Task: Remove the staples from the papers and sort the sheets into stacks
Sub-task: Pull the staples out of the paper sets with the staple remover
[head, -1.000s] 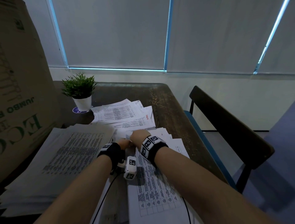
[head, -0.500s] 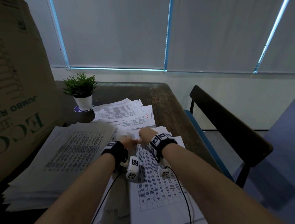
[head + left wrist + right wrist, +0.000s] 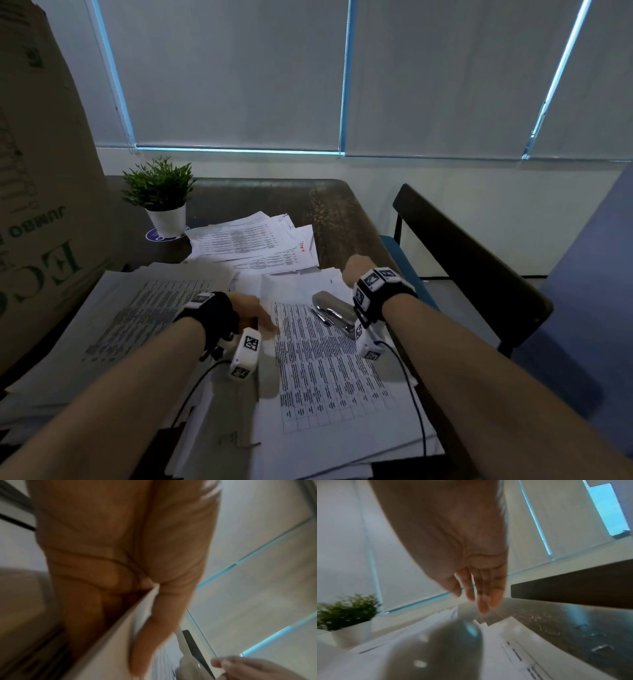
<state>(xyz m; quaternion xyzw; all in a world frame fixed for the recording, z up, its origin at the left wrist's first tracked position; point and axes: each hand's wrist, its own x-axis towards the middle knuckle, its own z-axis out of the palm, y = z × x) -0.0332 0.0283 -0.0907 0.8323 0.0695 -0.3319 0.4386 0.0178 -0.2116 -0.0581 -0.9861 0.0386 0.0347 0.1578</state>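
Room was dim; only light was thin cyan-blue strips leaking round the drawn blinds (image 3: 239,75). Head view was sharp mid-frame and bowed at the edges, with the cardboard box (image 3: 37,205) leaning in. Soft arm shadows fell on the papers (image 3: 325,359). Both wrist views were motion-blurred, heavily fisheyed and out of focus up close; faint blue glare sat on the tabletop (image 3: 573,622).

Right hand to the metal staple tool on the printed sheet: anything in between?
Nothing visible. The metal staple tool lies bare on the printed sheet, beside the right wrist; the right hand is open and empty. The left hand grips a sheet edge off to the side.
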